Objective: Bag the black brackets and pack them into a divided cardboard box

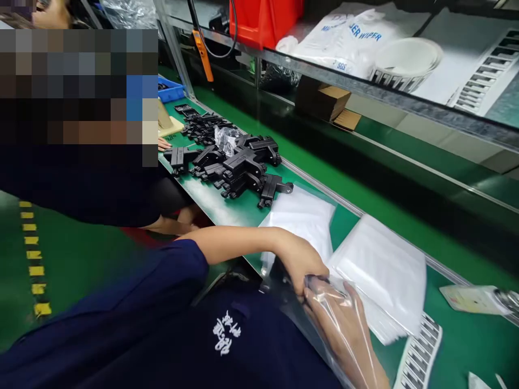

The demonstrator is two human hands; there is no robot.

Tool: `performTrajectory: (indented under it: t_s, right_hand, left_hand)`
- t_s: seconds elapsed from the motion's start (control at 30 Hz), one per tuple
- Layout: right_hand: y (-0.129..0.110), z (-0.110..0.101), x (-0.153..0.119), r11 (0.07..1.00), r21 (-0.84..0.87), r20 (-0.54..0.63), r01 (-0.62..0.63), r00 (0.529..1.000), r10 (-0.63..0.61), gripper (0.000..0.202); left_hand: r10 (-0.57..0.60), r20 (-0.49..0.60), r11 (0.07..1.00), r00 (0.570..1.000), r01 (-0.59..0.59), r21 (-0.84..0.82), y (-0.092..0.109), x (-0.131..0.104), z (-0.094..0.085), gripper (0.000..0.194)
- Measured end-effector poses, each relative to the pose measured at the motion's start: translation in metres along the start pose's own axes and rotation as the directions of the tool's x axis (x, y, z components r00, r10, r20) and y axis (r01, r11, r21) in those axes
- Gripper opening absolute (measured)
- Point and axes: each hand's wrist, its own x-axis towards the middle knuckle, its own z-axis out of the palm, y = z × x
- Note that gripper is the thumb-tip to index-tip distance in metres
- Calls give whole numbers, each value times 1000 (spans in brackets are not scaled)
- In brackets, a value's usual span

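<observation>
A clear plastic bag (pixel 336 329) drapes over my right hand (pixel 338 310), which seems to be inside it or behind its film. The fingers of that hand are curled; a small dark patch shows at their tips, but I cannot make out what it is. My left hand (pixel 302 262) meets it from the left, its fingers closed on the bag's edge. Just beyond my hands lie two stacks of flat bags, a white stack (pixel 304 219) and a larger white stack (pixel 381 270). Black plastic handle-shaped parts (pixel 243 162) lie heaped farther along the green bench.
A printed label strip (pixel 419 354) and a clear bottle (pixel 474 300) lie at the right. Above the bench runs a metal shelf (pixel 365 89) with a red bin (pixel 265 21) and a label roll (pixel 409 56). A co-worker (pixel 81 183) sits at the left.
</observation>
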Motion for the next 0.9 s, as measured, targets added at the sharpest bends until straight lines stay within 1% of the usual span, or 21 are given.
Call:
performTrajectory:
  t_s: [0.07,0.13,0.17,0.2,0.23,0.27,0.3,0.33,0.37,0.4,0.47,0.53,0.57,0.63,0.7,0.73,0.77,0.8,0.83,0.87,0.9]
  right_hand:
    - [-3,-9,0,987,-159,-11,33,999,-36,52]
    - [2,-27,-2,954,-272,-222,-125,973,64,63]
    - [3,-37,-5,931,-254,-382,-263,911,153,68]
    - [3,-47,-9,907,-190,-528,-376,818,228,69]
    - [-1,-54,-14,895,-123,-622,-430,736,268,66]
    - [-8,-59,-17,904,-97,-651,-417,713,260,62]
    - [-19,-59,-19,927,-120,-634,-355,746,203,57]
    - [-31,-57,-19,946,-193,-557,-260,823,113,54]
    - [-43,-54,-16,946,-288,-427,-151,904,14,54]
    - [-53,-50,-11,927,-348,-352,-140,936,9,53]
    - [-61,-49,-4,880,-396,-299,-263,943,147,53]
    - [-57,-59,-12,910,-309,-175,-277,957,232,41]
    - [-54,-65,-23,937,-229,-116,-265,963,244,35]
    - [-54,-75,-59,969,-57,-87,-239,969,233,29]
    - [-68,-79,-107,964,56,-211,-259,941,265,29]
    - [-80,-81,-134,953,92,-320,-290,897,304,30]
    - [-94,-83,-163,936,128,-447,-327,824,349,31]
    - [-111,-86,-195,908,164,-589,-386,700,404,30]
    - [-130,-91,-229,877,205,-733,-435,525,432,28]
    - [-148,-98,-264,837,249,-858,-487,290,424,23]
    - [-165,-106,-299,796,266,-944,-544,21,330,19]
  left_hand:
    - [27,36,985,999,-21,-173,-5,-1,9,42]
    - [-78,-119,936,990,32,-350,-10,-7,21,57]
    - [-158,-209,902,965,55,-429,-13,-11,27,64]
    - [-233,-297,866,926,59,-497,-16,-14,31,71]
    - [-293,-369,838,882,50,-543,-18,-15,34,76]
    - [-335,-412,823,847,50,-566,-19,-14,36,80]
    - [-360,-429,823,828,66,-564,-17,-11,39,85]
    - [-371,-414,835,831,104,-540,-12,-5,41,92]
    - [-371,-382,855,847,151,-496,-5,3,44,100]
    - [-355,-344,881,869,189,-433,4,11,48,107]
    - [-264,-309,944,914,179,-278,23,28,57,115]
    - [-33,-375,995,927,-6,-103,41,46,65,113]
    - [138,-404,989,904,-151,0,49,56,68,109]
    - [441,-409,897,799,-410,165,68,77,71,98]
    - [615,-376,787,694,-567,242,89,99,73,85]
    - [650,-358,758,670,-602,251,99,109,73,82]
    - [662,-343,748,667,-614,250,107,119,74,80]
    - [660,-337,750,672,-612,249,112,129,75,77]
    - [646,-330,763,688,-597,249,114,139,78,74]
    - [629,-312,777,712,-577,251,114,149,83,71]
    - [616,-286,787,734,-563,252,111,158,90,66]
